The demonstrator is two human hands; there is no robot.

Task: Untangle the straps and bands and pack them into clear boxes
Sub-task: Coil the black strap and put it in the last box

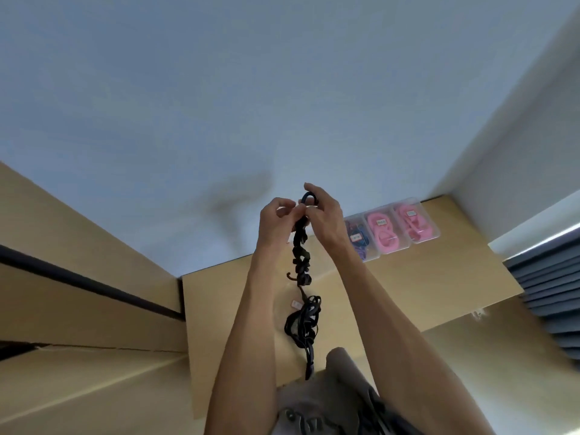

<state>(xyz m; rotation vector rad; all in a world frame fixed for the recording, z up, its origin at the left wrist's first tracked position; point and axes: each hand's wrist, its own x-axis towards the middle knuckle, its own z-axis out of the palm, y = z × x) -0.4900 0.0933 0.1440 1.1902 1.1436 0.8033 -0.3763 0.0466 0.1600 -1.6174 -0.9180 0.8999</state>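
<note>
**Two hands hold up a black strap**

At the bottom of the frame lies some grey stuff [317, 409], too blurry to tell what it is. Above it, a tangled black strap [303, 271] hangs down over the tan table [439, 284]. In the middle of the frame, the left hand [277, 222] and the right hand [324, 215] both pinch the strap's top end. Farther back, right of the hands, three clear boxes [392, 229] sit side by side on the table. Two hold pink bands [381, 229].

I see the tangled strap [302, 271] hanging between my left hand [276, 219] and right hand [326, 216], above the table [423, 287]. Three clear boxes [394, 229] sit side by side behind, against the wall [219, 89].
</note>
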